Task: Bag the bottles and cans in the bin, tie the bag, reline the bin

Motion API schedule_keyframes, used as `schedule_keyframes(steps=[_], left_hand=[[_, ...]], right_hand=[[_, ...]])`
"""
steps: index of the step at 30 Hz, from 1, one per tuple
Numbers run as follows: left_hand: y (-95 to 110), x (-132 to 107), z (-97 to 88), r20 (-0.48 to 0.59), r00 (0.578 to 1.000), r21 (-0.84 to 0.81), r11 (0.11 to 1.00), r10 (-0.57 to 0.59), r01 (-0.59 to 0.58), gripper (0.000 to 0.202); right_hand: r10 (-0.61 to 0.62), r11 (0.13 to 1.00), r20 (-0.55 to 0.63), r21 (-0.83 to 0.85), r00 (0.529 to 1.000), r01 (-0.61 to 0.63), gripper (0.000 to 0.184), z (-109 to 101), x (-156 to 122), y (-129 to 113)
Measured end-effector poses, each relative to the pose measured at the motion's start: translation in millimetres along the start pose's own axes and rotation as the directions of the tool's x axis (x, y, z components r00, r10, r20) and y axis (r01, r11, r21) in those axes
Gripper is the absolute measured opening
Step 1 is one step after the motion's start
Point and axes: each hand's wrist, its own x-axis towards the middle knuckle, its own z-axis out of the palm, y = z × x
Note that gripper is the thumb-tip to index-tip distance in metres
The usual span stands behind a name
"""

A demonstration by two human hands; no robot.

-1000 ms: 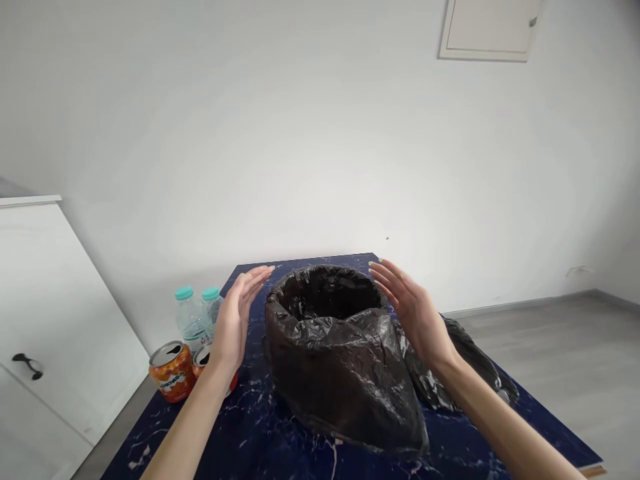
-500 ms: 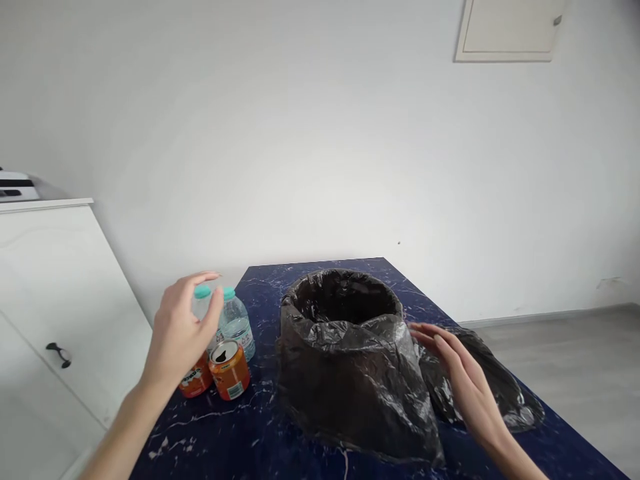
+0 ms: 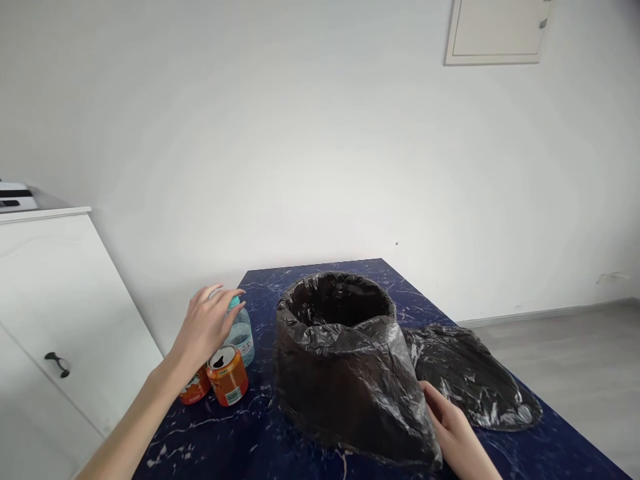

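Note:
My left hand (image 3: 213, 320) is over the water bottle (image 3: 243, 337), its thumb and fingers spread around the turquoise cap (image 3: 234, 302); whether they touch it I cannot tell. Just in front of the bottle stands an opened orange soda can (image 3: 227, 377). A second orange can (image 3: 195, 388) is partly covered by my left wrist. At the lower right, my right hand (image 3: 447, 427) rests its fingertips against the side of a black plastic bag (image 3: 350, 387), thumb and forefinger apart. The bag lines a round bin with a wide open mouth.
Another black plastic bag (image 3: 470, 377) lies flat at the right of the dark blue marbled table (image 3: 260, 427). A white cabinet (image 3: 50, 287) stands to the left, with a white and black object (image 3: 17, 198) on top. A pale wall (image 3: 320, 133) rises behind.
My left hand has moved right and slightly down, closer to the bottle cap. My right hand has slid down and toward me along the bag's right side. The view has shifted slightly.

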Motion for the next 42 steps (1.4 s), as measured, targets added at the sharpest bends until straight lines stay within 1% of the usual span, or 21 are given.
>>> schedule_keyframes(steps=[2,4,6,8,9,11,13,14,15,16,17,18,19,21,22,25,28,31,36,39,42], left_hand=[[6,-1,-4.4,0.027,0.999,-0.036,0.999,0.038,-0.037,0.069],[14,0,-11.7,0.029,0.996,-0.073,0.994,0.087,-0.084,0.063],[25,7,-22.5,-0.03,0.99,-0.101,0.985,0.135,-0.137,0.055],[39,18,-37.4,-0.159,0.973,-0.119,0.975,0.169,-0.189,0.045],[48,25,-46.3,-0.241,0.955,-0.126,0.969,0.176,-0.211,0.04],[70,40,-65.9,-0.409,0.896,-0.141,0.958,0.174,-0.251,0.034],[97,55,-85.9,-0.555,0.817,-0.172,0.94,0.156,-0.296,0.038],[111,62,-95.1,-0.599,0.787,-0.213,0.917,0.151,-0.339,0.042],[125,68,-103.2,-0.659,0.741,-0.316,0.848,0.126,-0.425,0.043],[138,75,-109.9,-0.699,0.704,-0.366,0.782,0.127,-0.504,0.043],[149,81,-115.0,-0.703,0.698,-0.402,0.732,0.138,-0.55,0.044],[159,87,-118.4,-0.684,0.714,-0.45,0.686,0.148,-0.573,0.044],[167,92,-120.0,-0.644,0.744,-0.488,0.655,0.175,-0.577,0.044],[177,102,-118.2,-0.516,0.822,-0.558,0.633,0.242,-0.536,0.043],[180,106,-115.2,-0.446,0.851,-0.576,0.639,0.278,-0.51,0.044],[182,116,-101.8,-0.268,0.899,-0.576,0.691,0.345,-0.437,0.048],[181,118,-87.9,-0.122,0.929,-0.582,0.733,0.349,-0.352,0.053],[181,117,-76.2,0.019,0.937,-0.586,0.763,0.349,-0.273,0.058],[178,114,-53.6,0.215,0.894,-0.535,0.813,0.392,-0.227,0.062],[172,113,-41.7,0.238,0.887,-0.513,0.827,0.396,-0.231,0.057],[165,109,-38.3,0.192,0.908,-0.487,0.839,0.372,-0.241,0.048]], right_hand=[[-0.023,0.999,0.052,-0.032,0.998,0.025,0.038,2,-1,2],[-0.048,0.996,0.091,-0.068,0.995,0.054,0.032,1,-3,2],[-0.066,0.994,0.102,-0.084,0.993,0.075,0.031,0,-3,2],[-0.07,0.993,0.12,-0.082,0.99,0.08,0.032,0,-3,3],[-0.069,0.993,0.128,-0.083,0.989,0.08,0.033,0,-2,3],[-0.072,0.993,0.132,-0.086,0.989,0.084,0.034,0,-2,3],[-0.076,0.992,0.122,-0.088,0.99,0.087,0.032,1,-2,-1],[-0.076,0.992,0.115,-0.087,0.99,0.086,0.031,1,-2,-3],[-0.075,0.993,0.103,-0.085,0.992,0.084,0.028,2,-2,-5],[-0.073,0.993,0.087,-0.083,0.994,0.08,0.026,2,-3,-8],[-0.07,0.994,0.073,-0.081,0.995,0.076,0.023,3,-3,-10],[-0.069,0.994,0.061,-0.081,0.996,0.073,0.021,3,-3,-12],[-0.069,0.994,0.05,-0.082,0.996,0.073,0.02,4,-2,-14],[-0.078,0.993,0.044,-0.084,0.996,0.081,0.021,4,-2,-16],[-0.087,0.993,0.044,-0.083,0.995,0.09,0.022,4,-2,-16],[-0.119,0.99,0.049,-0.074,0.992,0.123,0.024,2,-2,-14],[-0.12,0.987,0.078,-0.102,0.99,0.127,0.026,0,-2,-7],[-0.09,0.983,0.084,-0.152,0.992,0.102,0.031,-1,-2,3],[-0.087,0.978,0.096,-0.183,0.992,0.104,0.039,-1,-2,12],[-0.097,0.979,0.108,-0.17,0.989,0.114,0.036,0,-2,10],[-0.132,0.976,0.077,-0.166,0.988,0.143,0.035,2,-1,7]])
